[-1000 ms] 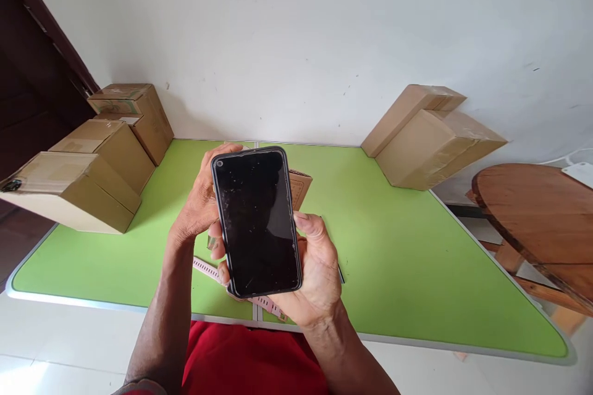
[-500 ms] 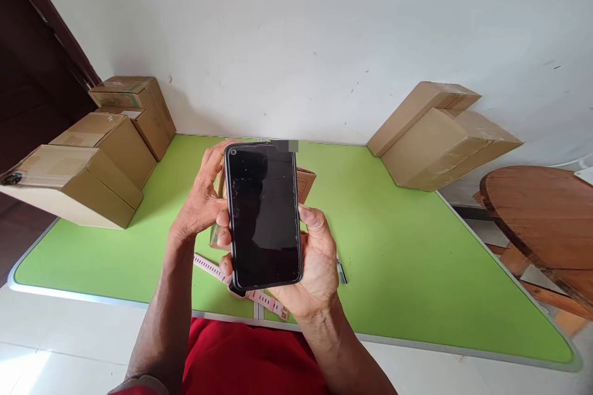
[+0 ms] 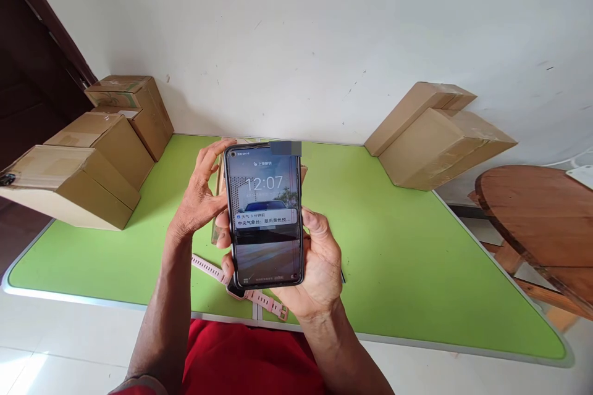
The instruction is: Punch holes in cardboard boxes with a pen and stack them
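A black-framed smartphone (image 3: 266, 253) is held upright before me, its screen lit with a lock screen: a clock, a car picture and a notification. My right hand (image 3: 319, 265) wraps round its lower part, thumb along the right edge and fingertips showing at the left edge. At the upper left, my left hand (image 3: 197, 197) grips the phone's side and top corner; some fingertips are hidden behind it. Below the phone a pink-strapped smartwatch (image 3: 266, 301) lies on the table, partly covered. Behind the phone stands a cardboard box (image 3: 216, 231), mostly hidden.
Cardboard boxes (image 3: 109, 166) stand along the left of the green table (image 3: 393, 259). Two more boxes (image 3: 435, 142) lean together at the back right, against the white wall. A thin dark item (image 3: 343, 276) lies beside my right hand. A round wooden table (image 3: 532, 216) is at the right.
The phone's screen has gone from black to lit, showing the lock screen. Both hands keep nearly the same hold, and the view has shifted slightly.
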Demonstrator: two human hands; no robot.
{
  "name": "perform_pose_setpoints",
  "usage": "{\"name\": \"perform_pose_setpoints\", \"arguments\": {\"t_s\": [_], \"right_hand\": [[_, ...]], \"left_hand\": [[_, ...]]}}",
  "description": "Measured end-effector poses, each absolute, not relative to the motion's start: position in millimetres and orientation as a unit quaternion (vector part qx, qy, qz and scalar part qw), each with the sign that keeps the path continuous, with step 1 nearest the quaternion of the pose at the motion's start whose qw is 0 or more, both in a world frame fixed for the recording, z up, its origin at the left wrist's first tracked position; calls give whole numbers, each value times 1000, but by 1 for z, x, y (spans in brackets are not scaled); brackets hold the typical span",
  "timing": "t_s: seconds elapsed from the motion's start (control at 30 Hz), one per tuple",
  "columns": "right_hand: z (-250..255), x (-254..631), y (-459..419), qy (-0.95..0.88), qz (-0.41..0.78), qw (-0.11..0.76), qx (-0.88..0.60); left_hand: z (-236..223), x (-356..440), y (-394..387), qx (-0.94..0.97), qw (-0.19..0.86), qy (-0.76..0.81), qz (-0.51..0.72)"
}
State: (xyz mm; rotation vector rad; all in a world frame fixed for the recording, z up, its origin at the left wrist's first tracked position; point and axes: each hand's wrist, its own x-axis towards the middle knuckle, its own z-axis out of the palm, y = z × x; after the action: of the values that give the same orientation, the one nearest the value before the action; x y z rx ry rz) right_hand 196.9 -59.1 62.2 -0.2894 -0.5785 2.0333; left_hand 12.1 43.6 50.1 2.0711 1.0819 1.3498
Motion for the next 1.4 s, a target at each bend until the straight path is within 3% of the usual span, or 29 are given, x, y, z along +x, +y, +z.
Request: {"name": "perform_pose_setpoints", "arguments": {"t_s": [0.37,0.6,0.73,0.93,1.23,1.4], "right_hand": [[67,216,-67,-261,804,520,-122],[24,280,-89,-242,643,619,-381],[-24,304,-93,-194,618,543,-534],[-66,309,-86,-249,585,461,-619],[-68,322,-83,-393,433,391,-711],[-56,321,-83,-502,325,230,-767]], "left_hand": [[51,11,52,732,241,416,483],[56,7,59,723,260,414,489],[57,6,63,720,269,411,490],[59,10,68,731,257,405,485],[66,15,63,732,272,408,473],[65,15,65,733,275,402,476]]}}
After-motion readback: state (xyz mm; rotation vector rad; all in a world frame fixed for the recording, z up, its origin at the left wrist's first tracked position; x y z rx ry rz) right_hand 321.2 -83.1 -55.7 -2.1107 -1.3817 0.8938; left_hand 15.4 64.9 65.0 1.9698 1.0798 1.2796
